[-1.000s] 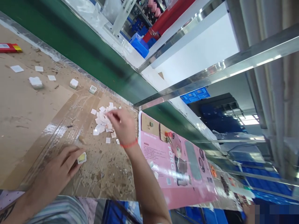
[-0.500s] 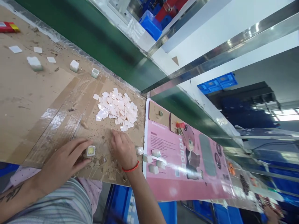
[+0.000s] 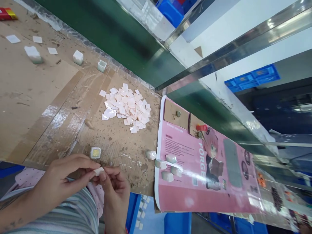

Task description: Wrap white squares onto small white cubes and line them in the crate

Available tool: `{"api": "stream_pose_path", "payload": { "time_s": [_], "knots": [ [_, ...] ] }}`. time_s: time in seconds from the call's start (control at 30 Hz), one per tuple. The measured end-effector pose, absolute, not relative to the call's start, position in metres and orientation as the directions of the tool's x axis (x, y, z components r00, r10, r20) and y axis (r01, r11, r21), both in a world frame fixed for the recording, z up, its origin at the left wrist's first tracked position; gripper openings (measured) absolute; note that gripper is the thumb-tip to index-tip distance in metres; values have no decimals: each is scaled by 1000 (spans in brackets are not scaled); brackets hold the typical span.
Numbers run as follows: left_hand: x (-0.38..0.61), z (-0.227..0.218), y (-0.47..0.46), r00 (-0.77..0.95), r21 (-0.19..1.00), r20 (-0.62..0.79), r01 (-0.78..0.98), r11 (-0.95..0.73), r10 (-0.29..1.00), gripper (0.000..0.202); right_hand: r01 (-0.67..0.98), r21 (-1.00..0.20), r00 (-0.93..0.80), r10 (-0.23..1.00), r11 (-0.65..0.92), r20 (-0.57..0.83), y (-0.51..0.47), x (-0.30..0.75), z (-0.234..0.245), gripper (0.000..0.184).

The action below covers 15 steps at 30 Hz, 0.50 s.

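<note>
Between the fingertips of my left hand [image 3: 70, 177] and my right hand [image 3: 114, 187] is a small white square piece [image 3: 99, 171], pinched from both sides near the table's front edge. Just beyond the fingers stands a small white box [image 3: 95, 152] with a yellow patch on its upward face; neither hand touches it. Farther off lies a loose pile of thin, pale pink-white squares [image 3: 128, 105]. The right fingertips are partly hidden behind the thumb.
Several white blocks [image 3: 167, 176] sit to the right, around the edge of a pink printed sheet [image 3: 182, 198]. At the back left are an open white box [image 3: 101, 66], white blocks [image 3: 78, 57] and loose squares. A green strip [image 3: 136, 42] borders the cardboard. Blue crates stand below.
My right hand has moved from beside the pile toward my left hand, and both now pinch a white square. My left hand has left the small box. The view has shifted slightly.
</note>
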<state>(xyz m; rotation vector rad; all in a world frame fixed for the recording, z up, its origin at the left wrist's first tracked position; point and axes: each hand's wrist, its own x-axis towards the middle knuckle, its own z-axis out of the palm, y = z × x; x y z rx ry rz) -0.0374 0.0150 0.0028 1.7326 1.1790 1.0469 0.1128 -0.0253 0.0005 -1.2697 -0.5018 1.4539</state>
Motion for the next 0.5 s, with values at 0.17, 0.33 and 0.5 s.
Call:
{"api": "stream_pose_path", "payload": {
  "time_s": [0.17,0.33,0.5],
  "knots": [
    [-38,-2,9,200,943,127,280,-181,972,15,-478,-783,121,852,-399,-509,-36,109,-7,24],
    [-37,2,12,218,956,96,252,-151,971,21,-522,-772,107,869,-364,-482,-41,105,-20,24],
    [-38,-4,5,204,970,-46,244,-5,978,17,-110,-988,296,946,-106,-135,-44,107,-20,10]
  ]
}}
